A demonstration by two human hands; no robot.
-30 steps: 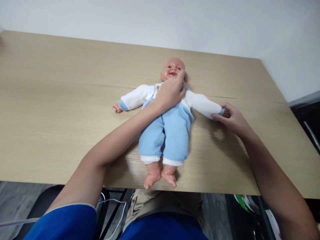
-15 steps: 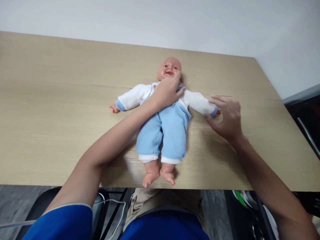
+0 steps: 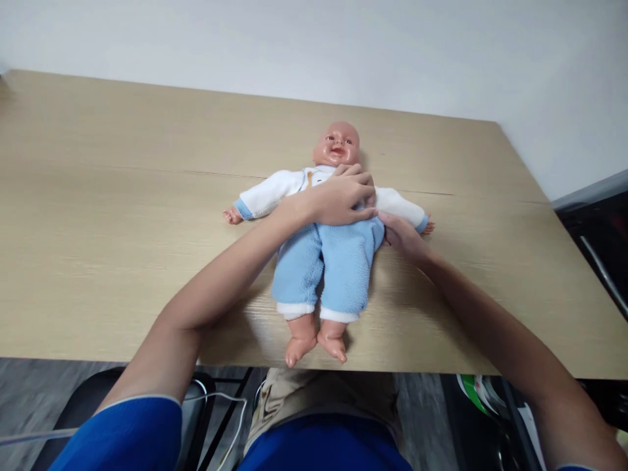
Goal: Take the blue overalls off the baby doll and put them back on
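Note:
A baby doll [image 3: 338,255] in a white jacket and light blue trousers lies on its back on the wooden table [image 3: 122,196]. Its head points away from me and its bare feet are at the near edge. My left hand [image 3: 343,196] lies across the doll's chest with its fingers stretched out flat. My right hand [image 3: 403,237] is pressed against the doll's side at the waist, just under its outstretched sleeve. That hand's thumb meets my left fingertips, and its other fingertips are hidden against the doll's body.
A plain white wall runs behind the table. Dark furniture [image 3: 598,222] stands off the right end. Under the near edge are a black chair [image 3: 88,399], a white cable [image 3: 220,399] and something green and white [image 3: 478,392].
My right hand has let go of the doll's far sleeve cuff and moved in to its side. My left hand has slid down from the doll's chin to lie flat on its chest.

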